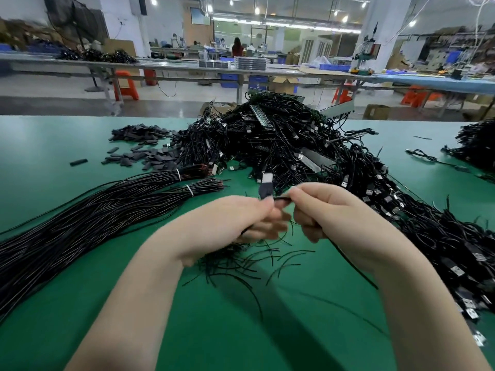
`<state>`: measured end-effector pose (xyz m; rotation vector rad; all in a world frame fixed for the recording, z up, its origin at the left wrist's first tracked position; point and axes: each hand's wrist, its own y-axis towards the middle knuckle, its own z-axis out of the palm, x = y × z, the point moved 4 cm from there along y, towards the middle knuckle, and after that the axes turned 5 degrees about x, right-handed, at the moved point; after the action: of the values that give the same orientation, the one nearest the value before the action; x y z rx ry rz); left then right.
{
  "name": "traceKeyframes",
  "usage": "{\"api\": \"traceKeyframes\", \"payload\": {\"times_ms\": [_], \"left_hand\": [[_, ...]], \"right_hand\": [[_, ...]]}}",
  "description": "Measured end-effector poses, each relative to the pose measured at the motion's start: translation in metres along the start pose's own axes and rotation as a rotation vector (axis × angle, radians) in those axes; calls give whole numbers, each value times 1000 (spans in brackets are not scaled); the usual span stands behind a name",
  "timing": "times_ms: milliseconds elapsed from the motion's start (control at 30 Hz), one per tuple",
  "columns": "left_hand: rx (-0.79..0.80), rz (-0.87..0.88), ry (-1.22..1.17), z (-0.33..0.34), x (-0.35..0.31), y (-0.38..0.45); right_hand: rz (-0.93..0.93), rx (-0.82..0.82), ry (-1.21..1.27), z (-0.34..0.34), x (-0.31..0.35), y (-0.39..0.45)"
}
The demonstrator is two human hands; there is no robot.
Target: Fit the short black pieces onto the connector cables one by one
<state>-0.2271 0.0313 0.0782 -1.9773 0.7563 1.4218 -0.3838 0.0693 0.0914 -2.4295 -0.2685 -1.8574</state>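
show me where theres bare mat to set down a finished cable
Bare green mat lies at the far left, bordered by the short black pieces and the tied wire bundles. More lies near the front edge, between the forearms. It is crowded at the cable heap ahead, down the right side, and among loose wires under the left hand and right hand.

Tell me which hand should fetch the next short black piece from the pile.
Left, probably. The pile of short black pieces lies on the left hand's side; the right hand would have to cross over, and it is pinching the cable.
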Motion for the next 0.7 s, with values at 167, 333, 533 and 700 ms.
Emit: {"api": "traceKeyframes", "payload": {"times_ms": [167,333,533,700], "left_hand": [[-216,274,-417,-11,-15,0],[-95,367,-631,-7,-29,-9],[-417,231,-85,-21,-21,-13],[-390,188,-116,-20,-17,-9]], "right_hand": [[-146,226,155,25,14,-5],[-39,485,171,56,1,-1],[-57,426,130,24,14,-15],[-143,406,32,24,26,-24]]}}
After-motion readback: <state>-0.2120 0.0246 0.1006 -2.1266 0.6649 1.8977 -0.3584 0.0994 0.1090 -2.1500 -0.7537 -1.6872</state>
